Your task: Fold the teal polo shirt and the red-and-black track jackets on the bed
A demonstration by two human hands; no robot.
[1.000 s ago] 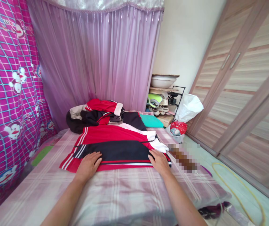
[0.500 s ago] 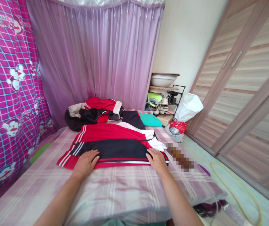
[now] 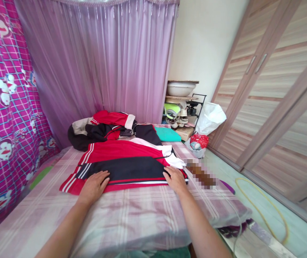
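A folded red, black and white jacket (image 3: 126,161) lies flat on the bed (image 3: 142,215), which has a pink plaid sheet. My left hand (image 3: 93,185) rests palm down on the jacket's near left edge, fingers stretched out. My right hand (image 3: 175,179) lies flat on the near right edge, fingers stretched out as well. Neither hand holds anything.
A heap of red and black clothes (image 3: 102,129) sits behind the jacket, with a teal item (image 3: 168,134) beside it. A purple curtain (image 3: 102,61) hangs behind. A rack (image 3: 183,111) with a basin, bags and a wardrobe (image 3: 277,89) stand to the right; a yellow hose (image 3: 263,211) lies on the floor.
Both hands stay flat on the jacket in the same places. The view has shifted slightly, so everything sits a little further left in the picture.
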